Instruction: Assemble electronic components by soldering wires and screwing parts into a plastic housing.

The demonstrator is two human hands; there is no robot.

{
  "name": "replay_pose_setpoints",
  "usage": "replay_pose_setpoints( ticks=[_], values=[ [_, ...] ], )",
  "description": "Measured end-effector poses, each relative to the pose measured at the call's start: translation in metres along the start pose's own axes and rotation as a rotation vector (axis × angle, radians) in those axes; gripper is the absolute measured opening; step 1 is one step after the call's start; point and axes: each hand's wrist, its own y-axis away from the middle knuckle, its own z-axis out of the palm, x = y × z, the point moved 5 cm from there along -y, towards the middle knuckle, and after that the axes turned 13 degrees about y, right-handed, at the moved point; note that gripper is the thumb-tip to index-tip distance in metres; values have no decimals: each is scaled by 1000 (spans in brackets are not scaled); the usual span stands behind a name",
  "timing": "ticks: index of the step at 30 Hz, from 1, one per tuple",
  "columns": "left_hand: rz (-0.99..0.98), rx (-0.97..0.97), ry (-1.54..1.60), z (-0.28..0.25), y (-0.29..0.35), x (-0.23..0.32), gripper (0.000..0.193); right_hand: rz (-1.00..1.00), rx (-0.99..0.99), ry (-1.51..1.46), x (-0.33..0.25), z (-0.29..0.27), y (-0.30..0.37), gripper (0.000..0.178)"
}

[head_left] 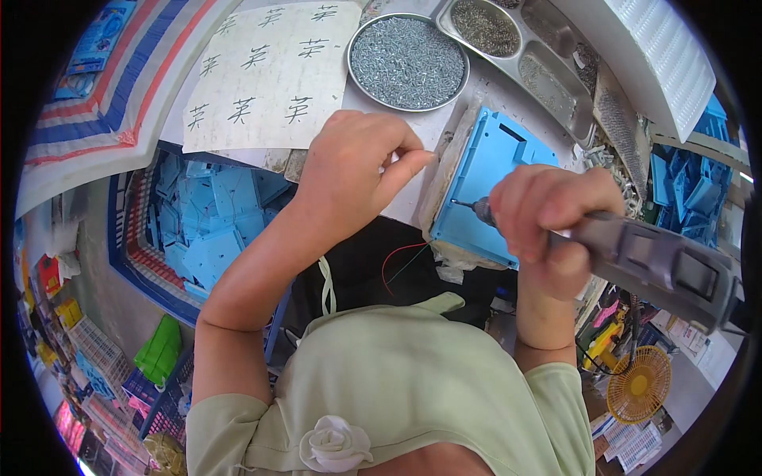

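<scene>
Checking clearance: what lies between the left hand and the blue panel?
Head view: white tabletop, then a worn greyish edging, between left hand and blue panel.

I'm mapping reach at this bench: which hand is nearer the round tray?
Left. The left hand is close to the round tray, on its near side; the right hand is farther off, partly over the blue panel, gripping the driver.

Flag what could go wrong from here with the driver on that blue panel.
The bit of the power driver is near the blue panel's left edge; it could slip and scratch it.
The left hand appears off the panel, which might shift.
The dish of small metal parts is near that hand; a knock could spill some.
</scene>
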Motion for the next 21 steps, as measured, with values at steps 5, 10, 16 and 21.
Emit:
replay_pose_setpoints(
  ticks=[5, 10, 16, 21],
  values=[
    [91, -108, -77, 10, 14, 0, 16, -43, -105, 71, 16, 6, 4, 32],
    [221, -46, -43, 29, 25, 7, 17, -68, -89, 92, 6, 8, -2, 31],
    [255, -64, 36, 37, 25, 15, 23, -235, -155, 17, -17, 0, -10, 41],
    [298, -134, -15, 38, 31, 19, 31, -202, -148, 5, -16, 0, -3, 41]
  ],
)
